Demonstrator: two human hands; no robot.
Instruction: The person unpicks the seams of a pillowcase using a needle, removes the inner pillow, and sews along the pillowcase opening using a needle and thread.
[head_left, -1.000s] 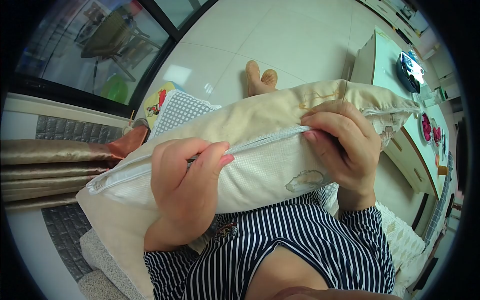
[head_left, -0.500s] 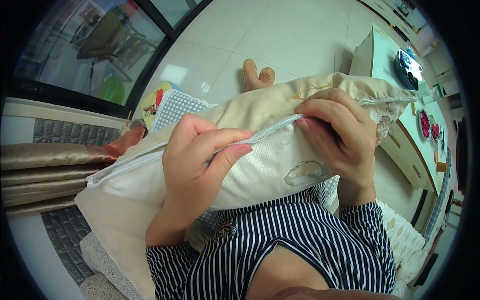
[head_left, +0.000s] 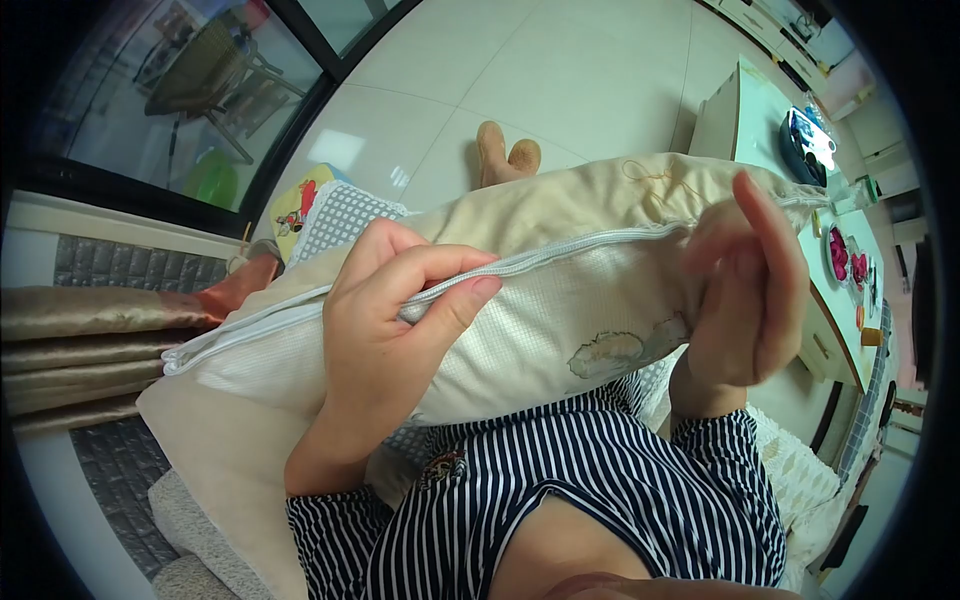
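A cream cushion cover (head_left: 560,195) with a white lining and a floral print lies across my lap. Along its upper side runs a long white zipper (head_left: 590,240). My left hand (head_left: 395,300) is closed, pinching the zipper edge between thumb and fingers. My right hand (head_left: 745,290) is lifted just off the fabric near the zipper's right part, one finger pointing up and the others curled together. Motion smears its fingertips, so what they hold is unclear. A loose loop of yellow thread (head_left: 655,180) lies on the cover just beyond the zipper.
At the right stands a white table (head_left: 755,125) with a blue basket (head_left: 805,145) and a dish of dark pink pieces (head_left: 840,255). A checked cloth (head_left: 345,215) lies at the left, near the glass door (head_left: 190,120). Tan slippers (head_left: 505,155) are on the tiled floor ahead.
My right hand has come off the zipper edge and moved right, turning upward. The thin upright needle-like line beside it no longer shows. My left hand keeps its pinch.
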